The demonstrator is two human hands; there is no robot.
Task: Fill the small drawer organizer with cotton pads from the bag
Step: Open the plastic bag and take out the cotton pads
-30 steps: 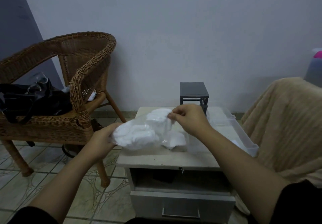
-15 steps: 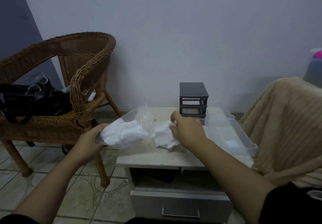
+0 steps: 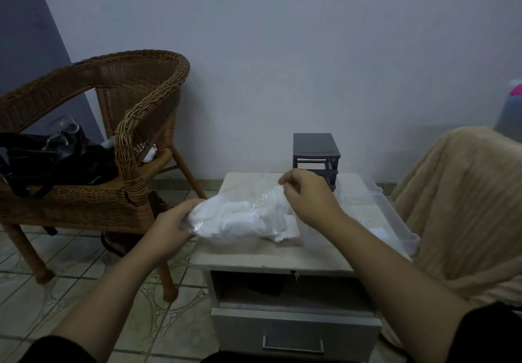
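Observation:
A clear plastic bag (image 3: 240, 216) full of white cotton pads lies across the left half of the small bedside table (image 3: 254, 258). My left hand (image 3: 169, 227) grips the bag's left end, off the table's left edge. My right hand (image 3: 308, 199) pinches the bag's upper right part, fingers closed on the plastic. A few loose white pads (image 3: 288, 230) lie on the table under my right hand. The small dark grey drawer organizer (image 3: 316, 156) stands at the table's back edge, just behind my right hand. Its slots look empty.
A clear plastic tray (image 3: 389, 218) lies on the table's right side, reaching past the edge. A wicker chair (image 3: 118, 142) with a black bag stands to the left. A beige blanket (image 3: 466, 207) covers a seat on the right. The table's lower drawer (image 3: 293, 337) is slightly open.
My left hand has brought the bag back to the right, over the table. My right hand has lifted off the loose pads and taken hold of the bag's upper right part.

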